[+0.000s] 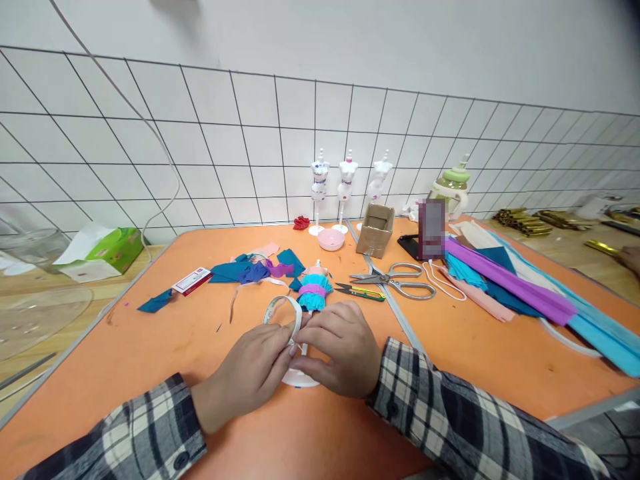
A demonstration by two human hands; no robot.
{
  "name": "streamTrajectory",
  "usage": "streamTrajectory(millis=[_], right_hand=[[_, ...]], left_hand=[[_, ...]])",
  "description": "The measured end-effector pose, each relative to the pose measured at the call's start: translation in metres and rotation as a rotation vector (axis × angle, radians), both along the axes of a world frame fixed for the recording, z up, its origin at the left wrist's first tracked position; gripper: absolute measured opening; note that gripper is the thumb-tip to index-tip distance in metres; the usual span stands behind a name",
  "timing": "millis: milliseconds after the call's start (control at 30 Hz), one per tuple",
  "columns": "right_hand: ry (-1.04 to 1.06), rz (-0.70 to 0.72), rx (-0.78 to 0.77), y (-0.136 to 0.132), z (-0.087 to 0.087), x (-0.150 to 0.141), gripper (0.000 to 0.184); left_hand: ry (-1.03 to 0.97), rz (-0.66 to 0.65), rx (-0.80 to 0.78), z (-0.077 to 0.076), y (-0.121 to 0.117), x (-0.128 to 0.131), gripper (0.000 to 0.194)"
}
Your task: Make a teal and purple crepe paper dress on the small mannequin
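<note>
A white measuring tape [296, 319] with printed marks loops up between my hands. My left hand [253, 367] is closed, pinching the tape between thumb and fingers. My right hand [340, 350] is closed too, its bent fingertips meeting the tape from the other side. Just beyond them, a small doll dress form wears a ruffled turquoise dress [311, 297] with a purple waistband [312, 289] and a peach top. Its white round base [300, 379] shows below, partly behind my hands. Yellow-and-black thread snips [363, 292] and large metal scissors [407, 283] lie to the right of the dress.
Teal and purple fabric scraps [245, 270] lie left of the dress, near a red-and-white card [192, 281]. A pink bowl [331, 240], cardboard box [376, 230] and white dress forms [347, 177] stand behind. Fabric strips [510, 273] cover the right side. Another person's hand [631, 259] is far right.
</note>
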State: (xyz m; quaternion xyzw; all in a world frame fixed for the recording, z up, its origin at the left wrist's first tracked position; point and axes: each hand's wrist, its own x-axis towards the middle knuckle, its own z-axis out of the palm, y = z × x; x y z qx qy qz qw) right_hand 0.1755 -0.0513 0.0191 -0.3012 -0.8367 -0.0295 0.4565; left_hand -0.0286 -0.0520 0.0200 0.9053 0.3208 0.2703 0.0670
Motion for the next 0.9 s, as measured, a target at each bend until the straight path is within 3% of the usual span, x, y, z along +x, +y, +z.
streamTrajectory(millis=[133, 433, 567, 667, 900], right_hand=[[-0.079, -0.012, 0.039, 0.003, 0.0, 0.003, 0.011], [-0.198, -0.012, 0.043, 0.011, 0.005, 0.009, 0.014], [-0.197, -0.052, 0.033, 0.011, 0.006, 0.01, 0.014], [-0.191, -0.092, -0.017, 0.015, 0.004, 0.012, 0.014], [-0.008, -0.087, -0.22, 0.022, 0.002, 0.016, 0.025]], left_hand=[[-0.006, -0.002, -0.012, 0.0, 0.001, 0.001, 0.021], [0.036, 0.04, -0.064, 0.001, 0.006, 0.0, 0.023], [0.076, 0.078, 0.085, 0.003, 0.009, -0.001, 0.023], [0.127, 0.102, 0.155, 0.004, 0.012, -0.002, 0.023], [0.138, 0.128, 0.014, 0.003, 0.014, -0.004, 0.028]])
